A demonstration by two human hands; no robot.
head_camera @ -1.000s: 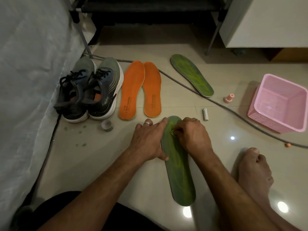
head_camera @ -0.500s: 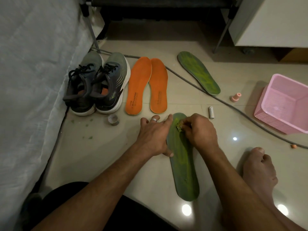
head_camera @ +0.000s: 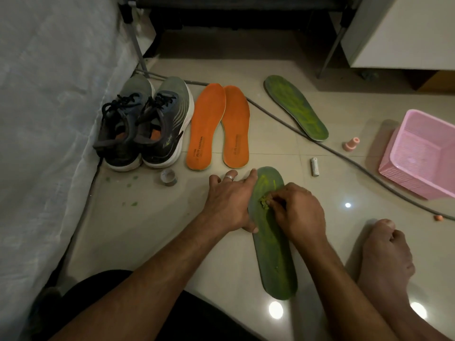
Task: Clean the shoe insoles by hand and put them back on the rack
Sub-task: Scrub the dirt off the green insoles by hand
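A green insole [head_camera: 275,257] lies lengthwise on the tiled floor in front of me. My left hand [head_camera: 229,200] lies flat with fingers spread, pressing on its left edge near the toe. My right hand [head_camera: 296,210] is curled over the insole, and its fingertips pinch a small clump of yellow-green flaky residue [head_camera: 264,200] on the surface. A second green insole [head_camera: 295,107] lies farther back to the right. Two orange insoles [head_camera: 219,126] lie side by side in the middle. The dark shoe rack [head_camera: 234,13] stands at the back.
A pair of grey sneakers [head_camera: 145,124] stands at the left beside a white plastic sheet. A pink basket [head_camera: 423,153], a pink cap [head_camera: 351,143], a white battery [head_camera: 314,166], a tape roll [head_camera: 169,177] and a grey cable [head_camera: 344,153] lie around. My bare foot [head_camera: 386,254] rests at the right.
My right hand has scraped down the insole from the toe toward me, gathering a clump of green residue. The camera view shifted slightly; my left hand stays pressed on the insole's edge.
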